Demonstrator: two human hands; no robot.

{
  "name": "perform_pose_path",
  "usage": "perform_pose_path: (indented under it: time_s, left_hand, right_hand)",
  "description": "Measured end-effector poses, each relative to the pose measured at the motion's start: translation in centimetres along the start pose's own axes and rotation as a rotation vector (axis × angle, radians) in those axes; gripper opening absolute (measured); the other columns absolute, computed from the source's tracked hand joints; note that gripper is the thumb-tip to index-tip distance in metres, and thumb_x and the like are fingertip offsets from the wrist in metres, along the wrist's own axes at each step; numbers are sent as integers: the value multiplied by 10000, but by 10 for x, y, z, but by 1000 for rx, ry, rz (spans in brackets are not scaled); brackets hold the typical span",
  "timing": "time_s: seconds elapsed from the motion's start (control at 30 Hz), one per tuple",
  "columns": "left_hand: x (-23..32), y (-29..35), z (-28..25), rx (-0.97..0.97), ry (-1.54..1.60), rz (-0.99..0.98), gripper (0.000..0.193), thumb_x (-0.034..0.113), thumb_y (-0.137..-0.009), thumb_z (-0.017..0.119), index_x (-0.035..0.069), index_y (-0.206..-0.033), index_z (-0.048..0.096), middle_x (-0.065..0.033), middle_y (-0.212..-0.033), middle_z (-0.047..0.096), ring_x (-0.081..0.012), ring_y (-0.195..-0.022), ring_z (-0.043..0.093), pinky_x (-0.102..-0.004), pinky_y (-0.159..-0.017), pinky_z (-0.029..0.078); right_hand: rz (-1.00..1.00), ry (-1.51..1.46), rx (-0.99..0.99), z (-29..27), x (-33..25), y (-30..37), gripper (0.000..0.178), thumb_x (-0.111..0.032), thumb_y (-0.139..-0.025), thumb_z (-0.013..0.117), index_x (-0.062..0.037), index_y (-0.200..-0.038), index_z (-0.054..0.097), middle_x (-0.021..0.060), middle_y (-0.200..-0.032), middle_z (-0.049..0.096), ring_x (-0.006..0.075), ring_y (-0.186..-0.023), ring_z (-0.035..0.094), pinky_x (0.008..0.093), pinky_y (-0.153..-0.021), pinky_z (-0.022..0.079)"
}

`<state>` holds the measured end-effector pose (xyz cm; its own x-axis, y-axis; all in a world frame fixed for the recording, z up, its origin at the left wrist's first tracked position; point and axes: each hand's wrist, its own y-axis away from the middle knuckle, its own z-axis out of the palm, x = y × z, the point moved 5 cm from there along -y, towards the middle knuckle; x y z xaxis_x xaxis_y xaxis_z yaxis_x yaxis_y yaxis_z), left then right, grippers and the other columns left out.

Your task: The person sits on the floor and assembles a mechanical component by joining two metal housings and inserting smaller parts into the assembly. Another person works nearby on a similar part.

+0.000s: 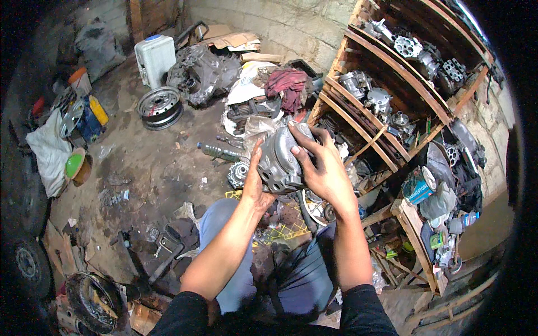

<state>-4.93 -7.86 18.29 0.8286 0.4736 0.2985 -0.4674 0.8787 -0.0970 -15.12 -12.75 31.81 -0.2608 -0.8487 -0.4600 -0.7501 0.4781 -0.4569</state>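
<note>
A grey cast-metal housing, rounded on top with several round openings along its lower edge, is held up in front of me above my knees. My left hand is closed round its left side and underside. My right hand grips it from the right, with the thumb and fingers pressed on the upper surface. Dark grease marks the right fingers. The housing's far side and part of its underside are hidden. Beyond my left hand, a round toothed metal part lies low on the floor.
Wooden shelves with metal parts stand at the right, above a wooden bench carrying a blue tin. A yellow crate lies between my legs. Ahead are a plastic bottle, wheel rim, gearbox-like casting and white jerrycan.
</note>
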Motion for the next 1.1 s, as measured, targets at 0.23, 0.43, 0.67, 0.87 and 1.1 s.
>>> perform_pose_path:
  time_s: [0.23,0.43,0.67,0.87,1.1]
  left_hand:
    - [-21,-6,5,-48,88,-56,590,477,-968,493,259,-1484,306,-75,-1442,465,-276,-1277,513,-499,-1041,458]
    - [-29,-2,20,-51,92,-51,536,508,-982,444,203,-1422,443,-48,-1378,546,-243,-1238,551,-468,-1050,451]
    - [-17,3,14,-7,-21,59,542,508,-992,431,228,-1454,381,-47,-1418,503,-252,-1290,498,-487,-1066,433]
    - [-35,-3,2,-5,55,9,527,442,-1004,449,139,-1433,415,-48,-1362,548,-234,-1215,559,-403,-1041,466]
    - [-8,5,9,-56,-58,111,719,533,-937,536,255,-1530,238,-77,-1497,387,-268,-1323,456,-456,-1067,432]
  right_hand:
    - [-38,147,-59,-27,-11,-2,377,-320,-950,575,-184,-1300,615,269,-1233,536,415,-1160,553,449,-986,451]
    - [-358,280,352,-84,-39,-25,396,-324,-977,543,-97,-1297,602,211,-1155,605,327,-1061,622,401,-942,478]
    - [-578,-31,593,-104,-87,-59,417,-168,-835,682,31,-1186,576,193,-1146,590,335,-1063,552,433,-964,413]
    - [-349,166,329,11,-33,-72,519,-462,-965,497,-19,-1235,470,257,-1143,510,438,-1102,472,522,-968,367]
    - [-469,-228,610,-100,-79,-63,460,-365,-1041,263,-29,-1248,502,117,-1186,563,242,-1106,530,372,-1007,399]
